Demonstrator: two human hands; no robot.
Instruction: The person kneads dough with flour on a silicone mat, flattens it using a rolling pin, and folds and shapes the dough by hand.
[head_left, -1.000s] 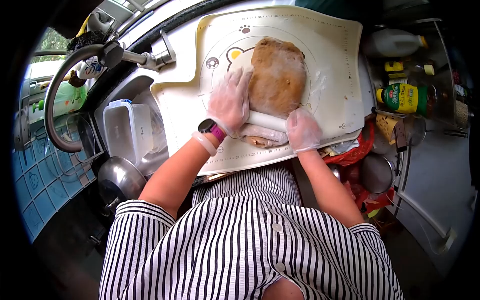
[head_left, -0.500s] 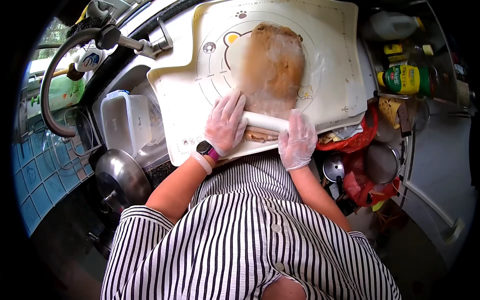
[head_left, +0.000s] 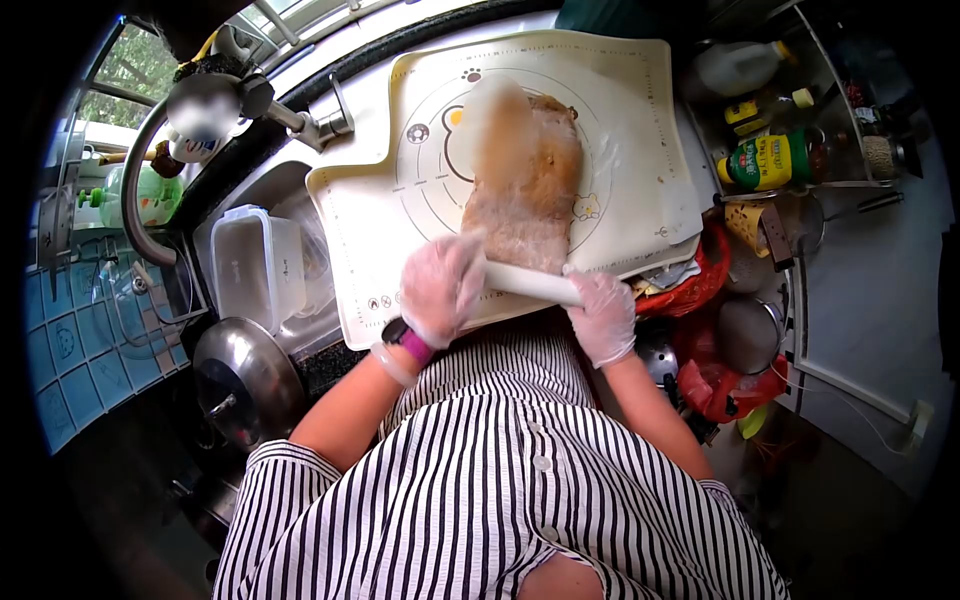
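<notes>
A flat slab of brown dough, dusted with white flour, lies on the cream printed mat. A white rolling pin crosses its near edge, close to my body. My left hand, in a clear glove, closes on the pin's left end. Gloved as well, my right hand wraps round the right end. A blurred patch hides part of the dough's upper left.
A sink with a plastic container and a faucet are on the left, above a metal lid. Bottles stand in a rack at right, with a red bag below.
The pin and both hands have come nearer my body, and the pin now tilts down to the right. Both hands have closed on its ends. The camera view has also shifted.
</notes>
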